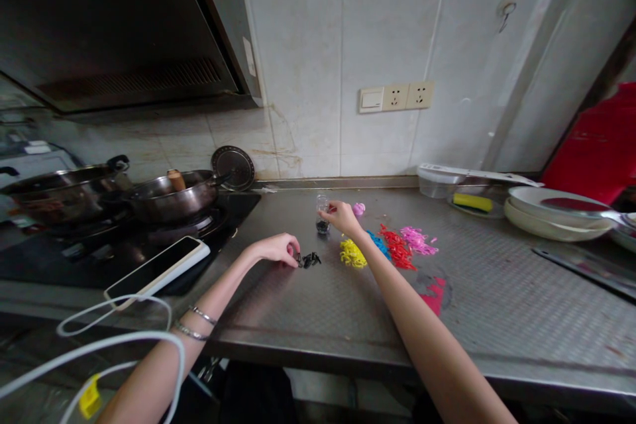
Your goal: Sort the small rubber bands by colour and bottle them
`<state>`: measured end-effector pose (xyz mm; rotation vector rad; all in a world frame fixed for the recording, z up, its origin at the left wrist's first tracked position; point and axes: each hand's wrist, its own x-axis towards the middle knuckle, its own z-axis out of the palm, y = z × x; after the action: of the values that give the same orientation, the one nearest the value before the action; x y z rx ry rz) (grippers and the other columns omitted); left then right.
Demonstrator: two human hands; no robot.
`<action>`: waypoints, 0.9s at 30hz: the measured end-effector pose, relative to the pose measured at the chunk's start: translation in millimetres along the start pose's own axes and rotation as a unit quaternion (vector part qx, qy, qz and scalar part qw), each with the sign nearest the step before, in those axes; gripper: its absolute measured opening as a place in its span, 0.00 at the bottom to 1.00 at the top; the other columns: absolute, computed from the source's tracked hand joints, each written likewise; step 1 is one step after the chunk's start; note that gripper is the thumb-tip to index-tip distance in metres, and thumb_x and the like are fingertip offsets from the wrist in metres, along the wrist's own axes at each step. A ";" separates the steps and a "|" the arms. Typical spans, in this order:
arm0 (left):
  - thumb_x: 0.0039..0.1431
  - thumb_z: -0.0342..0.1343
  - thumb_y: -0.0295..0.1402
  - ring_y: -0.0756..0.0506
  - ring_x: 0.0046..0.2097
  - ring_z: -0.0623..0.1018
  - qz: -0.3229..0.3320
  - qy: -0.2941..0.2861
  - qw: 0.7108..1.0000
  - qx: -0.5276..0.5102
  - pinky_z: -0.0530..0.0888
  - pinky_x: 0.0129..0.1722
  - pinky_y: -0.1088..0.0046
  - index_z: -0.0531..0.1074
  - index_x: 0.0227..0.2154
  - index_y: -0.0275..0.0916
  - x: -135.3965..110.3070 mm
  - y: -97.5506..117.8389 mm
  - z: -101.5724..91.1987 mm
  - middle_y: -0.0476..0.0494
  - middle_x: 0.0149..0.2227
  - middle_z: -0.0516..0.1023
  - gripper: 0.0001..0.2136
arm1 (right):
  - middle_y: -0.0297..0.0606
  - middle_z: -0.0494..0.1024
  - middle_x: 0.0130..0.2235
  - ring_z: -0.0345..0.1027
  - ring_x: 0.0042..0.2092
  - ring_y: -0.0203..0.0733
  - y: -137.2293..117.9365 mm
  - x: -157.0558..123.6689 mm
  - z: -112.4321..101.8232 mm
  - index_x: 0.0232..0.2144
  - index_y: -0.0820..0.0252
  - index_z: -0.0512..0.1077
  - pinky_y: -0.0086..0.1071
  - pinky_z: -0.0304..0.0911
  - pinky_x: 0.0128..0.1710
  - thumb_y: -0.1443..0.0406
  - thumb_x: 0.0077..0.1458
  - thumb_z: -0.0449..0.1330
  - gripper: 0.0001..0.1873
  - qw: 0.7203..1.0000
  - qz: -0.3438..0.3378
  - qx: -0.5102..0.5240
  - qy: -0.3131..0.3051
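Observation:
My right hand (pixel 342 217) grips a small clear jar (pixel 322 204) that stands upright on the steel counter. Dark pieces lie in its bottom. To its left and nearer me, my left hand (pixel 279 250) has thumb and fingers pinched at the edge of a little heap of black bands (pixel 312 260). A black piece shows at its fingertips. Beneath and beside my right forearm are heaps of small stretchy-looking bands: yellow (pixel 352 254), blue (pixel 380 245), red (pixel 397 248) and pink (pixel 418 240). A light purple bundle (pixel 358 209) sits just behind my right hand.
A pink-red scrap in clear plastic (pixel 434 297) lies right of my forearm. Pans (pixel 173 197) stand on the stove at left, with a white-cased phone-like device (pixel 158 271) and white cable (pixel 173 338) nearby. Bowls (pixel 556 222), a yellow sponge (pixel 472 203) and a cleaver-like blade (pixel 586 271) are at right.

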<state>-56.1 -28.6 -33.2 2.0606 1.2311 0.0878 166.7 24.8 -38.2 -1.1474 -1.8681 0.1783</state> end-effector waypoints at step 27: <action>0.42 0.57 0.33 0.44 0.43 0.68 0.150 0.112 0.973 0.137 0.64 0.44 0.69 0.68 0.44 0.37 6.7 46.5 19.3 0.41 0.43 0.70 0.22 | 0.35 0.70 0.21 0.58 0.24 0.33 -10.7 -2.6 -5.9 0.19 0.64 0.67 0.25 0.50 0.26 0.57 0.45 0.54 0.15 1.000 0.001 0.006 -0.013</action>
<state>-10.4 -47.0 -21.0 2.5253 1.1000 0.3145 164.8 15.0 -30.7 -1.1435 -1.8871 0.2058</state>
